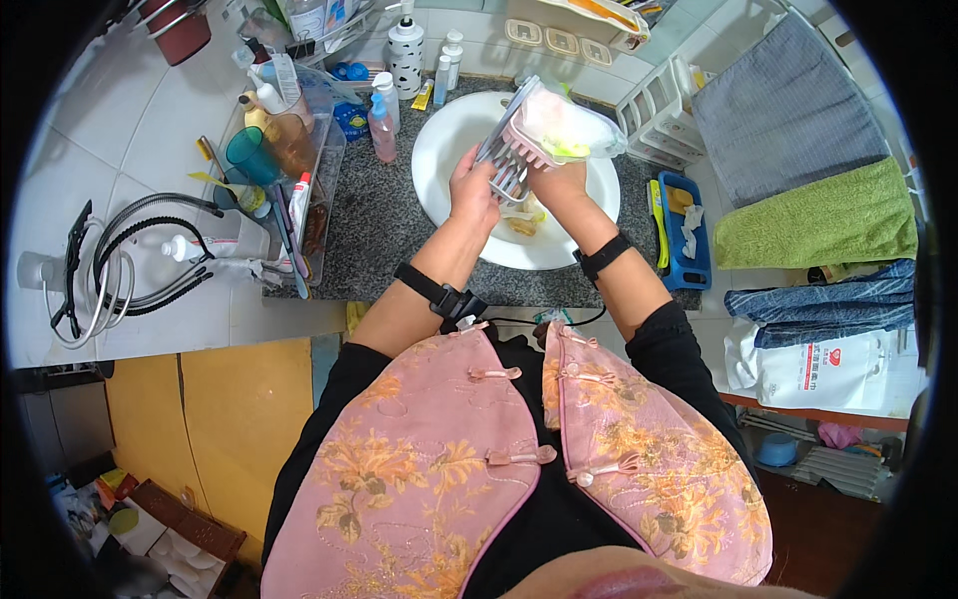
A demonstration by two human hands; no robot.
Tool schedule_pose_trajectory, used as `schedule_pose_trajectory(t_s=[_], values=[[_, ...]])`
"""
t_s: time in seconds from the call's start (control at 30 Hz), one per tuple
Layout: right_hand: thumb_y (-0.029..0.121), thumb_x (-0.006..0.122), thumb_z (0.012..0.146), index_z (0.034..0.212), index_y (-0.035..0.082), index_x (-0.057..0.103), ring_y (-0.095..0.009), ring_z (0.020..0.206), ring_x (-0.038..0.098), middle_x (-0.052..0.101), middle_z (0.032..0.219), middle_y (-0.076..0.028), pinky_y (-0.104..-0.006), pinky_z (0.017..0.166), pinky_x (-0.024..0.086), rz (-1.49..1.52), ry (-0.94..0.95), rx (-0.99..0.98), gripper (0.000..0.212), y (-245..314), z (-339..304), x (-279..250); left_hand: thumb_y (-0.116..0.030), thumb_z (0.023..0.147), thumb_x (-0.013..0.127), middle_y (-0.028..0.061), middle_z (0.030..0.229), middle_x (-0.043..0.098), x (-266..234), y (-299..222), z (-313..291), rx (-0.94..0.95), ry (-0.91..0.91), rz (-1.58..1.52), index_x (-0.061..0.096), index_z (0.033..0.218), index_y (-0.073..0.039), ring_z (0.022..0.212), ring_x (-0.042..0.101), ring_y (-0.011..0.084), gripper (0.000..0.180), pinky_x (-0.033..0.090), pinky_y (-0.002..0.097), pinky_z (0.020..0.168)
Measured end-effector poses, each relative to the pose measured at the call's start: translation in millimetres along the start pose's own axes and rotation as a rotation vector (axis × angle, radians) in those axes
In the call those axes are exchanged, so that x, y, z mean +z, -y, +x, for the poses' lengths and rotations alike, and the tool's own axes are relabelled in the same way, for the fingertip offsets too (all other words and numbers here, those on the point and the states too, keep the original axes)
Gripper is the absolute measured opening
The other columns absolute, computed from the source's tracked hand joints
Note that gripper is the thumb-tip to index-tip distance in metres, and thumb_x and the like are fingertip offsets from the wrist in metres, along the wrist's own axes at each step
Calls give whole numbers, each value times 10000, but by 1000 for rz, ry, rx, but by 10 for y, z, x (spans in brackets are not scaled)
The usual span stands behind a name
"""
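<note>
Over the white basin set in a speckled stone counter, I hold a pink and grey slatted rack tilted up between both hands. My left hand is closed around its grey bars from below; my right hand grips the pink edge, where a clear bag with something yellow-green lies. Bottles stand just left of the basin, a green towel well off to the right.

A white basin is set in a speckled grey counter; a pink rack, green towel and grey towel are seen.
</note>
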State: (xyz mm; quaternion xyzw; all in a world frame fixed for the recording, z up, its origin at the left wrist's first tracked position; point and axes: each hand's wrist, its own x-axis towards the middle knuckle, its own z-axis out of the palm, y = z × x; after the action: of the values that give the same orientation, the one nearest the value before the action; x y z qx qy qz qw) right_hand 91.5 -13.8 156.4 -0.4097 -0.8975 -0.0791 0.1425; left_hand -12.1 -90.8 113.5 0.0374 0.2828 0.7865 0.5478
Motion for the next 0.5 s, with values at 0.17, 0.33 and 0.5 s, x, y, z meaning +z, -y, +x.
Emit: schedule_pose_trajectory(t_s=[0.17,0.33,0.5], values=[[227,573,765,999,134,666,-280,934,632,671,987,-107,-391,810,502,150,299,-68,268,92,-182,-28,30,827,466,192,1112,572,-144,-37,-19,-13,-191,48,401,1302,54,934,634,275,479,547,399,783],[266,558,778,922,122,665,-295,895,627,668,932,-110,-398,801,487,556,296,-186,230,322,-389,75,13,844,459,194,1106,583,-289,-29,-35,96,-199,156,438,1256,92,932,635,263,421,537,367,814],[253,548,797,984,160,652,-293,960,600,644,1014,-108,-384,869,459,802,399,-139,234,443,-436,179,25,851,454,184,1122,586,-443,-137,-1,93,-110,162,446,1258,77,965,626,253,410,533,350,818]])
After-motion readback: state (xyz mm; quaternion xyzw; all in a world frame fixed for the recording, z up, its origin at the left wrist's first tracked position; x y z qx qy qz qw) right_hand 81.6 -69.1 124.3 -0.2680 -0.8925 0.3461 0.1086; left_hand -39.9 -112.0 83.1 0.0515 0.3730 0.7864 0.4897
